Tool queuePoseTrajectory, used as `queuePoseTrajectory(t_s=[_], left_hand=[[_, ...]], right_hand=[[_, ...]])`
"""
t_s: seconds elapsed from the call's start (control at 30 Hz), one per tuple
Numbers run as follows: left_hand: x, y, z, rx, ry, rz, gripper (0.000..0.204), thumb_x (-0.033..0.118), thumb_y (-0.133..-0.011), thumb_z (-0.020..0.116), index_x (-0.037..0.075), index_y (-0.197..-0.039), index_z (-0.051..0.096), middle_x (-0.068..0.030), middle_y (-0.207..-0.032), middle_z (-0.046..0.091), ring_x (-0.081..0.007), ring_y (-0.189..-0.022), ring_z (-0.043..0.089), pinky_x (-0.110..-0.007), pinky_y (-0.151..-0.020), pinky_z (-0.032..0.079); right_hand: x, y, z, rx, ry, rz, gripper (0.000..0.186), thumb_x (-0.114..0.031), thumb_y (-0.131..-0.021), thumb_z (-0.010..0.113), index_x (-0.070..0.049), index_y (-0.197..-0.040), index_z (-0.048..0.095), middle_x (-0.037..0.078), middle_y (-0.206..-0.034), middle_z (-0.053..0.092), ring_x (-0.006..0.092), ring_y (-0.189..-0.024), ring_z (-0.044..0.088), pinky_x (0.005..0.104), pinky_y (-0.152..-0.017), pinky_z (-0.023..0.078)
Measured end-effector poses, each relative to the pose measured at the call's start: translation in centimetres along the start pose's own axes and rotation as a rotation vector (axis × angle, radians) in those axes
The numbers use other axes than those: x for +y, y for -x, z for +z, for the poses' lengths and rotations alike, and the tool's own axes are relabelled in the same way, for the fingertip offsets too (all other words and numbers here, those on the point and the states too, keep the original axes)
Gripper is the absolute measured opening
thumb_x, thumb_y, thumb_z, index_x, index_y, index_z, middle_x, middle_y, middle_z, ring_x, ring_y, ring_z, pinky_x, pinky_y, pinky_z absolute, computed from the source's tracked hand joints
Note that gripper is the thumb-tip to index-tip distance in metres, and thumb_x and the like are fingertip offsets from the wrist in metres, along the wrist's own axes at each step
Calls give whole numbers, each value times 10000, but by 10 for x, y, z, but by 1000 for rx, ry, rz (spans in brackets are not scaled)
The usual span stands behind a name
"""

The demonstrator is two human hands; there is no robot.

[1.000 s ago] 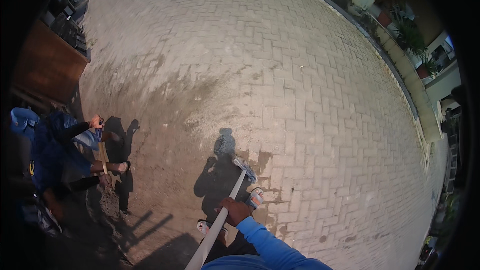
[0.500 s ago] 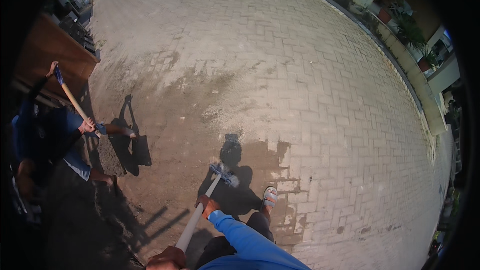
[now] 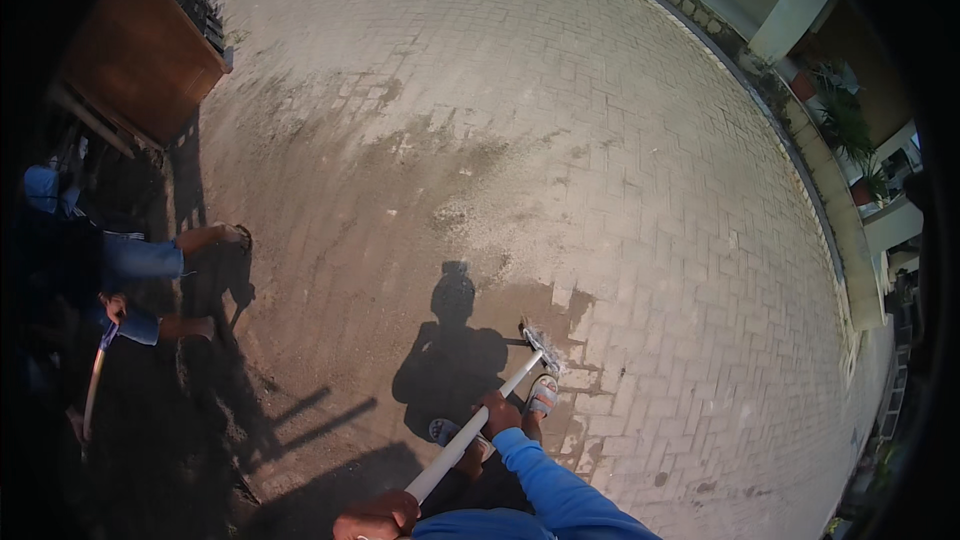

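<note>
A push broom with a long white pole (image 3: 447, 467) runs from the bottom of the view up to a pale, bristled head (image 3: 541, 344) on the ground. My left hand (image 3: 378, 516) is closed around the upper end of the pole, low in the picture. Farther down the pole, my right hand (image 3: 499, 414) grips it, its arm in a blue sleeve. The broom head lies just beyond my right sandal (image 3: 544, 395), at the border between brown dirt (image 3: 330, 290) and lighter paving (image 3: 700, 290).
At the left, a co-worker in denim shorts (image 3: 140, 258) holds a wooden-handled tool (image 3: 94, 390). Behind that person stands a brown panel (image 3: 150, 50). A low wall with potted plants (image 3: 845, 130) borders the paving at the right. My shadow (image 3: 450, 360) falls ahead of my feet.
The broom head has swung right, toward my right foot, with both my hands moving right along with the pole. The co-worker's shovel has come down from its raised position and shifted left.
</note>
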State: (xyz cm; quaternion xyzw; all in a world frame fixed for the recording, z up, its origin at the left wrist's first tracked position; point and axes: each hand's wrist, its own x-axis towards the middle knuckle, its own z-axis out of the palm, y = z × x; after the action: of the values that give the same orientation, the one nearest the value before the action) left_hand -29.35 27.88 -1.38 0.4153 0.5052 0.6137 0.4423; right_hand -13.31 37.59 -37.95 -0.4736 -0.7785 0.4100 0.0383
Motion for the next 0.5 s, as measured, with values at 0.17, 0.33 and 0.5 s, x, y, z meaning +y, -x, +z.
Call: queuePoseTrajectory(t_s=[0.17, 0.33, 0.5], left_hand=[[13, 42, -27, 179, -300, -48, 370, 68, -781, 716, 39, -512, 463, -49, -501, 478, -177, -460, 470, -344, -519, 437], [30, 50, -42, 406, -447, 6, 377, 82, -787, 720, 52, -501, 476, -46, -487, 476, -169, -448, 471, -340, -500, 431], [33, 40, -34, 306, -385, 68, 379, 81, -789, 719, 55, -499, 476, -47, -486, 477, -168, -448, 471, -340, -496, 430]], right_hand=[[-76, -24, 137, -258, -118, -160, 208, -213, -797, 689, -147, -982, 620, 110, -1066, 610, 376, -921, 635, 495, -765, 532], [-162, -29, 177, -370, -185, -359, 182, -250, -843, 665, -108, -944, 612, 136, -1059, 585, 370, -912, 619, 477, -764, 522], [-193, -30, 123, -492, -231, -443, 185, -267, -868, 647, -102, -946, 616, 114, -1042, 593, 352, -916, 626, 478, -767, 519]])
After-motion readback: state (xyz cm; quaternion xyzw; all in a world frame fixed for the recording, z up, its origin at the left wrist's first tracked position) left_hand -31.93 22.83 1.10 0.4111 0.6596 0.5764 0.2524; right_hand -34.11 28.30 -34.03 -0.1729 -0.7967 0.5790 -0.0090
